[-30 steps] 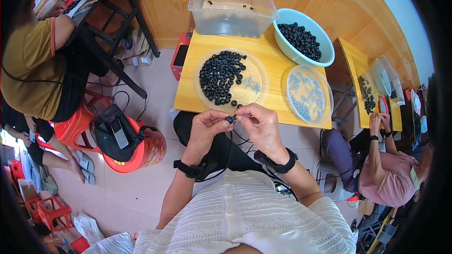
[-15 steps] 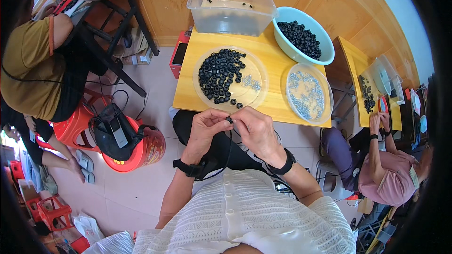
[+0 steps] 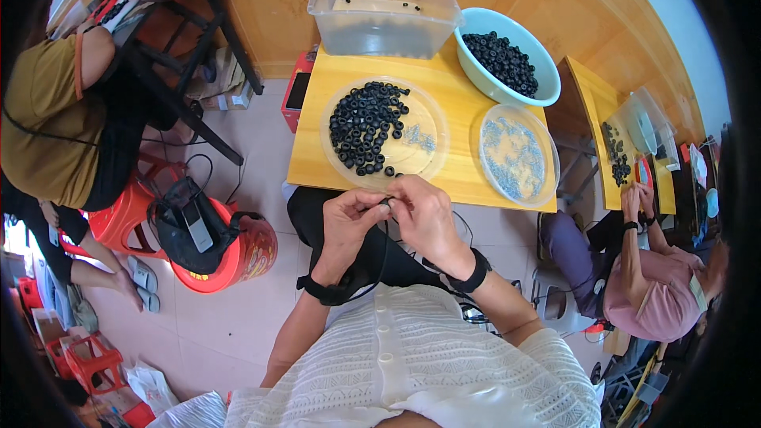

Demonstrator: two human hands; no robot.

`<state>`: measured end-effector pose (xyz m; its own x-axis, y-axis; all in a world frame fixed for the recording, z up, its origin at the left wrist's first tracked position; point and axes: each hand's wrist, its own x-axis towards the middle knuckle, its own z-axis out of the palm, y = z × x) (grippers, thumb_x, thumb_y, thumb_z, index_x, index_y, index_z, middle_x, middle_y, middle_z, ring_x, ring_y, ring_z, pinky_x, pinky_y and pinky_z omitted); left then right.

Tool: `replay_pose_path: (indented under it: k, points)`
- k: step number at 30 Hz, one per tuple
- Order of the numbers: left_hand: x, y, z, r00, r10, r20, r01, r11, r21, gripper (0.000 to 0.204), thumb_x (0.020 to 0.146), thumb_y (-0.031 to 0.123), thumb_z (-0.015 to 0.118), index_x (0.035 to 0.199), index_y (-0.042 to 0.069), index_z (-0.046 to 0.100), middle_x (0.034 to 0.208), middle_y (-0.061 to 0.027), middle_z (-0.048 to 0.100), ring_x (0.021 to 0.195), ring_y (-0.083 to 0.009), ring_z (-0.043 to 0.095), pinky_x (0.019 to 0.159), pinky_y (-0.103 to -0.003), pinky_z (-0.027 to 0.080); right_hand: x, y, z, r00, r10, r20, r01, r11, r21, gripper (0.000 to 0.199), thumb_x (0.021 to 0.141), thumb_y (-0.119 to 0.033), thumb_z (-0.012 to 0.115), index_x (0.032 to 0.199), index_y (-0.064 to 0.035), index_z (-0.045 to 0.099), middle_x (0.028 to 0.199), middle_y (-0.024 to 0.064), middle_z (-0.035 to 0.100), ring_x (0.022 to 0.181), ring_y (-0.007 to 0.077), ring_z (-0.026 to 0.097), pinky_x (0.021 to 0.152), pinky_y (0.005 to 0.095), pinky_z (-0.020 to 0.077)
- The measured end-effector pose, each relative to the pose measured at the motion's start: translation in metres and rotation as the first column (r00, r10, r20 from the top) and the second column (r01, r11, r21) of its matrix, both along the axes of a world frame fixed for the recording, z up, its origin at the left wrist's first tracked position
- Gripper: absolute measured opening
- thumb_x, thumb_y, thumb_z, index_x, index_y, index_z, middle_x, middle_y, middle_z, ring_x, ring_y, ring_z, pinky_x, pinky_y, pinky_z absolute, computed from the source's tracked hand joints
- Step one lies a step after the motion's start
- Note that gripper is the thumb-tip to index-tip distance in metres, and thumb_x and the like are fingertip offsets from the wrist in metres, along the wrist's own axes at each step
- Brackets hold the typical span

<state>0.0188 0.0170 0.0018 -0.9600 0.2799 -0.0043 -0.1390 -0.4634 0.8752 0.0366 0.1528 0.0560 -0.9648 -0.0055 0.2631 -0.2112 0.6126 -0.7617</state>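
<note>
Bench (image 3: 452, 178): small, yellow wood, straight ahead past the knees, carrying all the containers.
Clear tub (image 3: 382, 6): rectangular, see-through plastic, at the far edge of the bench; a few black rings on its floor.
Blue bowl (image 3: 539, 71): round, pale blue, far right corner of the bench, just beside the tub, heaped with black rings.
Left tray (image 3: 424, 160): round, clear, shallow, centre-left on the bench; pile of black rings (image 3: 363, 125) over its left half, a scatter of small pale bits to the right.
Right tray (image 3: 547, 154): round, clear, near the right edge, covered with small pale bits.
Red stool (image 3: 238, 257): on the tiled floor to the left, with a black bag on top.
Left hand (image 3: 346, 226): raised just in front of the near bench edge, black band at the wrist, fingers curled in, tips together on the small part.
Right hand (image 3: 428, 218): touching the left one, black band at the wrist, fingers (image 3: 403, 190) closed down on the same part.
Small black ring (image 3: 387, 203): pinched between both sets of fingertips, mostly hidden, just short of the left tray's near rim; thin dark cord (image 3: 384, 250) hanging from below it toward the lap.
Others: one person seated left in an ochre shirt, another right in pink at a second bench.
</note>
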Motion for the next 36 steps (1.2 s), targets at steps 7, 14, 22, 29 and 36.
replay_pose_path:
  k: [7, 14, 22, 29, 36]
  points:
    - [-0.002, 0.002, -0.002, 1.0, 0.015, 0.01, -0.015, 1.0, -0.003, 0.015, 0.076, -0.008, 0.063, 0.091, -0.005, 0.061, 0.088, -0.0108, 0.064, 0.077, -0.015, 0.063, 0.073, -0.026, 0.053, -0.002, 0.004, -0.004, 0.985, -0.023, 0.17, 0.06, 0.974, -0.217, 0.007, 0.072, 0.003, 0.058, 0.08, 0.0031, 0.058, 0.07, 0.0178, 0.057, 0.063, 0.0336, 0.058, 0.056, 0.0377, 0.0468]
    - [0.001, 0.011, -0.007, 0.991, 0.135, 0.02, -0.135, 0.991, -0.019, 0.013, 0.077, -0.008, 0.062, 0.09, -0.005, 0.061, 0.086, -0.0093, 0.065, 0.076, -0.0127, 0.062, 0.071, -0.025, 0.052, 0.003, -0.004, -0.018, 0.993, -0.033, -0.112, 0.043, 0.995, 0.09, 0.012, 0.073, 0.0, 0.059, 0.084, 0.0008, 0.055, 0.075, 0.0173, 0.052, 0.064, 0.0372, 0.055, 0.055, 0.0419, 0.0444]
    - [-0.001, 0.019, -0.013, 0.979, 0.167, 0.115, -0.165, 0.986, -0.027, 0.012, 0.077, -0.006, 0.063, 0.089, -0.002, 0.062, 0.083, -0.007, 0.065, 0.074, -0.0105, 0.061, 0.068, -0.023, 0.05, 0.001, -0.004, -0.035, 0.991, -0.083, -0.1, 0.079, 0.996, -0.052, 0.024, 0.067, 0.002, 0.064, 0.086, -0.0014, 0.052, 0.072, 0.0124, 0.048, 0.065, 0.0323, 0.054, 0.054, 0.0386, 0.0426]
    - [-0.002, 0.015, -0.002, 0.965, 0.023, 0.26, 0.001, 0.996, -0.09, 0.014, 0.085, 0.005, 0.058, 0.096, -0.002, 0.062, 0.086, -0.0063, 0.064, 0.074, -0.011, 0.061, 0.072, -0.024, 0.051, -0.001, 0.013, -0.034, 0.993, -0.048, -0.105, 0.056, 0.996, 0.075, 0.024, 0.064, 0.001, 0.065, 0.084, -0.0014, 0.052, 0.073, 0.0119, 0.049, 0.067, 0.0312, 0.055, 0.055, 0.0389, 0.0433]
    - [-0.003, 0.016, -0.01, 0.968, -0.125, 0.219, 0.188, 0.936, -0.297, 0.019, 0.088, 0.01, 0.056, 0.095, -0.005, 0.064, 0.083, -0.0053, 0.064, 0.074, -0.0098, 0.06, 0.071, -0.024, 0.052, 0.003, 0.02, -0.031, 0.998, 0.0, -0.06, 0.008, 0.989, 0.146, 0.017, 0.067, 0.001, 0.06, 0.081, 0.0005, 0.051, 0.074, 0.0165, 0.05, 0.072, 0.0352, 0.055, 0.059, 0.0422, 0.0445]
